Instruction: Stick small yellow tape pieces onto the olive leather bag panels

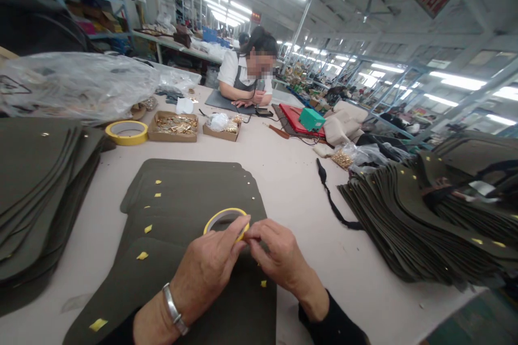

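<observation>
Pale table [293,186], cardboard tray [173,136] of gold-coloured pieces [177,123]; left fingers [231,233], right fingers [265,230] pinching yellow tape [226,210]

Fingers [262,226]: left and right meet at the tape roll [226,210], above the panels [182,199].
Panels: overlapping on the table [299,188], beneath the fingers and reaching ahead of them.
Left of fingers: panel stack [36,178]; plastic bag [76,83] behind it.
Ahead-left: second tape roll [126,141], box of metal pieces [173,136], smaller box [218,132], in a row left to right.
Far ahead: co-worker [237,67] at a mat [216,98].
Ahead-right: block [311,119] on flat case [289,115].
Right of fingers: strap [332,199] on the table; further right, another stack [392,221].
</observation>
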